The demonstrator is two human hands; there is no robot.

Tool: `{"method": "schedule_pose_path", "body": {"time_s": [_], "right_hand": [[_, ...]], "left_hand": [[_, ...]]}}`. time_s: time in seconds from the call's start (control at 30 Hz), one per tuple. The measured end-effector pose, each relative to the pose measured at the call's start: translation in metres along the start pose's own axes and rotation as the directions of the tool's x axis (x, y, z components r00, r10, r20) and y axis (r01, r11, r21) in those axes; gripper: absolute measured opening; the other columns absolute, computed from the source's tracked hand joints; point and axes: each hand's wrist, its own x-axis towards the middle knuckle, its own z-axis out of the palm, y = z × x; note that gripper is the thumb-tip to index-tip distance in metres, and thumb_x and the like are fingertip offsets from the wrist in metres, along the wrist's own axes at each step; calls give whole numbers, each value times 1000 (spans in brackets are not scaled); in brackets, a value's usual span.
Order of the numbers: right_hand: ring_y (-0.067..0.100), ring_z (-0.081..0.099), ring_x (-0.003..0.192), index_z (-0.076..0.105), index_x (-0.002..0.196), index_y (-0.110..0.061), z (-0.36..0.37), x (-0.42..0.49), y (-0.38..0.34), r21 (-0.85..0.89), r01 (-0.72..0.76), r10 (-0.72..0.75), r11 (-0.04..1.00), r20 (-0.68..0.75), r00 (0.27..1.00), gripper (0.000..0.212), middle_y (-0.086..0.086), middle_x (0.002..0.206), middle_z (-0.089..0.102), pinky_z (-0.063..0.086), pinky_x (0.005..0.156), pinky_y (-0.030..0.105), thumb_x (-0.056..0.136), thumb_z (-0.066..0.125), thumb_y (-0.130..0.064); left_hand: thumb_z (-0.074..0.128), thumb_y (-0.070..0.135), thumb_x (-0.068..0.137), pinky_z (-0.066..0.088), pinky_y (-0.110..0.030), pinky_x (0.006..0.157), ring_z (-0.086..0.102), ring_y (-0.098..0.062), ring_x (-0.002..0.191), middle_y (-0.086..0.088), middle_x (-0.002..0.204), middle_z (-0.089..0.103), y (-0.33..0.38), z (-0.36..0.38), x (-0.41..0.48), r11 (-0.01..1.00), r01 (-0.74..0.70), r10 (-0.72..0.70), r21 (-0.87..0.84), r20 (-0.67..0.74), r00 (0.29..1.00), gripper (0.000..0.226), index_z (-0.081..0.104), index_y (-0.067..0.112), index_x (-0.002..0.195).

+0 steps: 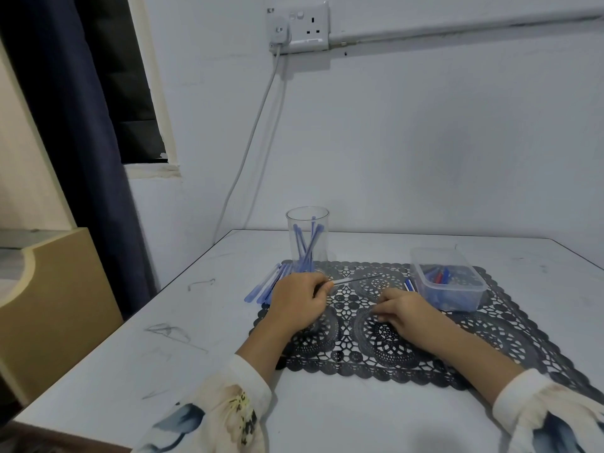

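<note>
My left hand (pixel 299 300) grips a thin clear pen barrel (pixel 354 280) that points right over the black lace mat (pixel 490 335). My right hand (pixel 403 310) rests on the mat with curled fingers; whether it pinches something small I cannot tell. A clear plastic cup (pixel 308 240) behind my left hand holds several blue pens upright. Several more blue pens (pixel 266 284) lie in a row left of the cup. A clear plastic box (pixel 446 279) at the right holds blue and red pen parts. Two small pen pieces (pixel 408 285) lie beside the box.
The white table (pixel 163 338) carries pencil marks at the left. A wall socket (pixel 299 27) with a white cable (pixel 251 138) hangs above the table's back edge. A wooden cabinet (pixel 58 305) and a dark curtain (pixel 81 125) stand at the left.
</note>
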Motion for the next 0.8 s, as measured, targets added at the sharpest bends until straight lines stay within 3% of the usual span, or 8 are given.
{"method": "schedule_pose_path", "body": {"time_s": [0.1, 0.2, 0.33, 0.5, 0.63, 0.73, 0.8], "right_hand": [[16, 54, 105, 63, 119, -13, -3, -1, -2, -30, -11, 13, 999, 54, 998, 29, 5, 112, 61, 38, 91, 19, 92, 55, -17], [11, 54, 105, 61, 121, -13, -5, -2, -4, -8, -39, 39, 999, 21, 999, 32, 0, 113, 61, 38, 93, 18, 94, 51, -27], [11, 57, 87, 68, 112, -13, -7, -5, -6, 17, -50, 52, 999, -189, 981, 25, 1, 97, 67, 49, 84, 29, 92, 55, -21], [12, 58, 71, 72, 98, -6, -9, -5, -7, 7, -14, 15, 1000, -446, 895, 23, 4, 84, 66, 56, 66, 31, 76, 71, 1], [20, 62, 79, 70, 100, -1, -6, -2, -9, -63, 57, -81, 996, -507, 858, 33, 10, 89, 65, 46, 79, 20, 68, 72, 11], [24, 63, 85, 67, 105, 0, -3, 0, -13, -90, 116, -145, 989, -497, 855, 31, 12, 95, 66, 42, 86, 24, 75, 63, 6], [24, 64, 86, 67, 107, 0, -2, 0, -16, -103, 139, -171, 985, -479, 861, 34, 12, 96, 67, 48, 84, 26, 74, 64, 4]], "left_hand": [[46, 36, 94, 47, -26, 71, 61, -14, 80, 3, 85, 70, 1, 0, 0, 1000, 4, -4, 4, 4, 1000, 26, 68, 22, 100], [47, 36, 94, 48, -26, 72, 61, -14, 81, 4, 85, 70, 1, 0, -1, 1000, 12, -12, 5, 8, 1000, 26, 68, 23, 101], [46, 37, 94, 40, -22, 66, 61, -13, 79, 5, 82, 69, 2, -1, -1, 999, 18, -18, 36, 5, 1000, 25, 67, 25, 99], [44, 38, 94, 49, -30, 71, 61, -16, 80, 3, 82, 69, 6, 0, -1, 996, 23, -24, 83, 11, 1000, 27, 67, 23, 98], [45, 37, 94, 49, -31, 69, 59, -14, 74, 3, 77, 67, 13, 3, -3, 996, -22, 20, 85, 21, 1000, 27, 67, 22, 95], [46, 37, 94, 47, -29, 67, 59, -14, 75, 3, 78, 68, 17, 4, -3, 994, -56, 54, 89, 26, 998, 26, 67, 23, 94], [45, 36, 94, 45, -28, 66, 59, -14, 75, 3, 78, 67, 19, 4, -4, 992, -73, 71, 98, 22, 997, 26, 67, 22, 93]]}}
